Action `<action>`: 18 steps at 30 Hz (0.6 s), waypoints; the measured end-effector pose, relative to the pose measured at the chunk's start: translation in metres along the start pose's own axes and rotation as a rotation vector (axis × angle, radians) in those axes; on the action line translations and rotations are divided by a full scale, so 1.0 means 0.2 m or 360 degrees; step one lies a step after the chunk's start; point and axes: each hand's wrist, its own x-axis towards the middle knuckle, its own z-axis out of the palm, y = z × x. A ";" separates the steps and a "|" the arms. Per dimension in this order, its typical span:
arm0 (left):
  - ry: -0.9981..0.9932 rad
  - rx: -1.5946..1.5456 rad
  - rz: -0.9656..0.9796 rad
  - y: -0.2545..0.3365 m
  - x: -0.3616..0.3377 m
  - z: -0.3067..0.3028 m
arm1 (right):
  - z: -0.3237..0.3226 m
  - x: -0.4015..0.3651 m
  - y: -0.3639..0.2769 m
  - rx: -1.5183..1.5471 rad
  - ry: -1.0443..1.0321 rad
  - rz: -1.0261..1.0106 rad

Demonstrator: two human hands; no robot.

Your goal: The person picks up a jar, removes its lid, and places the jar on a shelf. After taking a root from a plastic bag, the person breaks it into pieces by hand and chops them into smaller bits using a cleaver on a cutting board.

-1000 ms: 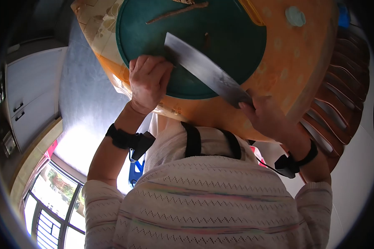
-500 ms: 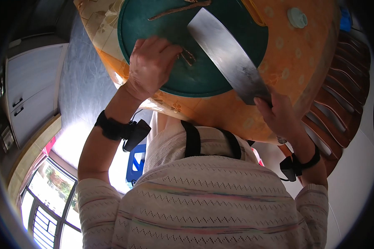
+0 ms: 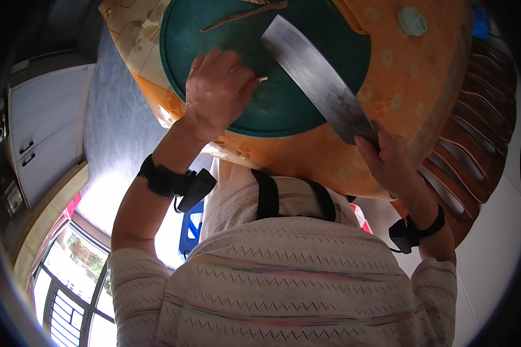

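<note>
My right hand (image 3: 391, 161) grips a broad-bladed cleaver (image 3: 319, 78) by its handle. The blade slants up and left over the round green chopping board (image 3: 307, 118). My left hand (image 3: 219, 89) is closed over the board's left part, pinching a short piece of brown, root-like stick (image 3: 263, 79). Only a small pale end of it shows past the fingertips; the hand hides the rest. A gap separates this piece from the blade. Farther back on the board lies a longer thin brown stick (image 3: 244, 16), with part of another at the top edge.
The board rests on a table with an orange patterned cloth (image 3: 382, 107). A yellow handle-like strip (image 3: 351, 16) touches the board's far right edge. A pale green cap-like object (image 3: 411, 21) sits beyond it. A slatted wooden chair (image 3: 466, 136) stands at the right.
My left hand has turned the stick piece, so a pale end shows where its brown length hung before. The cleaver stays nearly in place, and the whole view has shifted slightly.
</note>
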 end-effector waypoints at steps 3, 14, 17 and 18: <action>0.0179 -0.0025 -0.0065 0.00 -0.03 0.03 | 0.01 0.00 0.00 -0.0006 0.0013 -0.0007; 0.0300 0.0030 -0.0135 0.00 -0.05 0.03 | 0.01 0.04 -0.05 -0.0053 -0.0100 0.0058; 0.0319 0.0019 -0.0124 0.01 -0.04 0.03 | 0.01 0.04 -0.05 -0.0075 -0.0088 0.0031; 0.0319 0.0018 -0.0124 0.02 -0.04 0.02 | 0.01 0.04 -0.05 -0.0076 -0.0088 0.0032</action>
